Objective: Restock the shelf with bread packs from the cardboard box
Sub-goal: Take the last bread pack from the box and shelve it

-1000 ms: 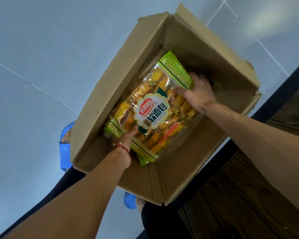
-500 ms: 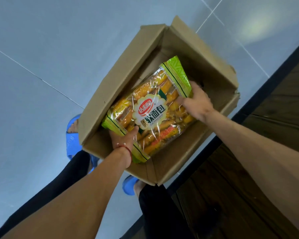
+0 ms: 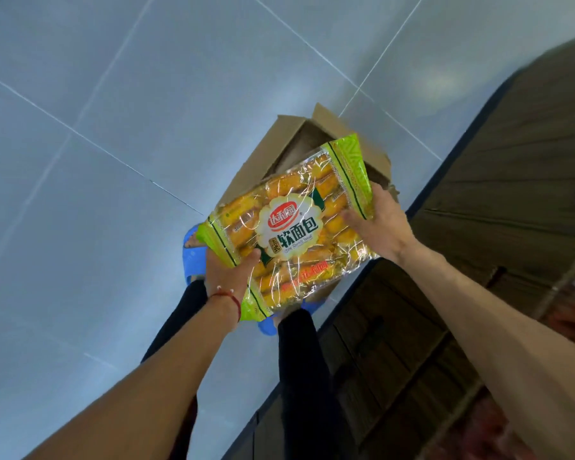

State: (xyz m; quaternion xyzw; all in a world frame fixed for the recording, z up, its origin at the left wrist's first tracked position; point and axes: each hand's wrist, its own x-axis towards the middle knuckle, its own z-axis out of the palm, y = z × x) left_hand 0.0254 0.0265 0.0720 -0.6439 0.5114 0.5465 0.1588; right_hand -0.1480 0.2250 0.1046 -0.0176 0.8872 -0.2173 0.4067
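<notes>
While both hands grip it, the bread pack (image 3: 296,227) is held flat in the air, above the open cardboard box (image 3: 316,134), label face up. Left hand (image 3: 228,272): closed on the pack's near-left end, thumb on top over the clear film, fingers hidden beneath; red string bracelet (image 3: 228,298) at the wrist. Right hand (image 3: 380,224): closed on the far-right end just by the green sealed edge, thumb on top, fingers curled under out of sight. Pack: clear wrapper, green end bands, yellow-wrapped rolls inside, round white label with a red logo and dark Chinese characters. Box stands on the pale tiled floor (image 3: 113,161), flaps up, its interior mostly hidden behind the pack. Dark wooden shelf unit (image 3: 512,194) runs along the right side, just beside the box. Below the pack: black trouser legs (image 3: 299,360) and blue slippers (image 3: 193,257). Right edge of view blurred.
</notes>
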